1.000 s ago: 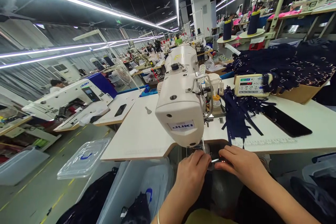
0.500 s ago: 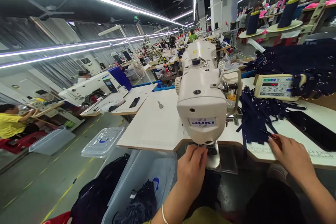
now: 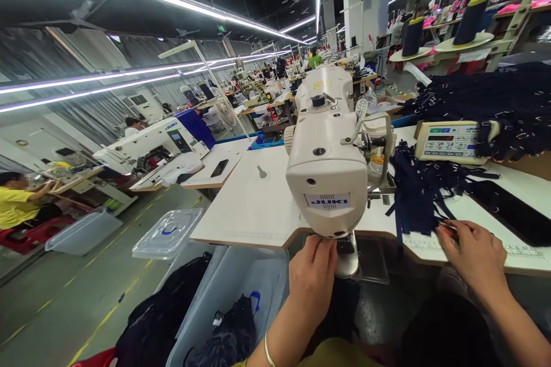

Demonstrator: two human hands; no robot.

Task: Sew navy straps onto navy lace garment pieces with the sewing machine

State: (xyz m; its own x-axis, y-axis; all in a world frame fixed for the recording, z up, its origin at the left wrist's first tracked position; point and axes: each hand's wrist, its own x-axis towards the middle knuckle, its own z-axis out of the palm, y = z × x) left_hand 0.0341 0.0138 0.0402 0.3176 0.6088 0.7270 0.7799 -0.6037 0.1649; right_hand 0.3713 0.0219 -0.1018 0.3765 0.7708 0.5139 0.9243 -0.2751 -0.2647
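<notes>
My left hand [image 3: 313, 269] is closed in a pinch under the head of the white JUKI sewing machine [image 3: 329, 175], beside the metal work arm [image 3: 348, 265]. Dark navy fabric [image 3: 345, 301] hangs below its fingers; the exact point of the grip is hidden. Resting at the table's front edge, my right hand [image 3: 471, 252] is curled around what look like small thread snips [image 3: 450, 230] with an orange-red part. Its fingertips are by the near end of a pile of navy straps [image 3: 415, 206] lying on the table right of the machine.
A black phone [image 3: 510, 212] and a control panel [image 3: 447, 140] are on the right. More navy straps with metal rings [image 3: 486, 100] are heaped behind. A small metal piece [image 3: 262, 172] lies left of the machine. Below is a clear plastic bin [image 3: 232, 275] with navy fabric.
My right hand has shifted slightly left and its fingers have drawn closer around the snips, whose dark tip shows less. My left hand stays at the machine; the view moves slightly.
</notes>
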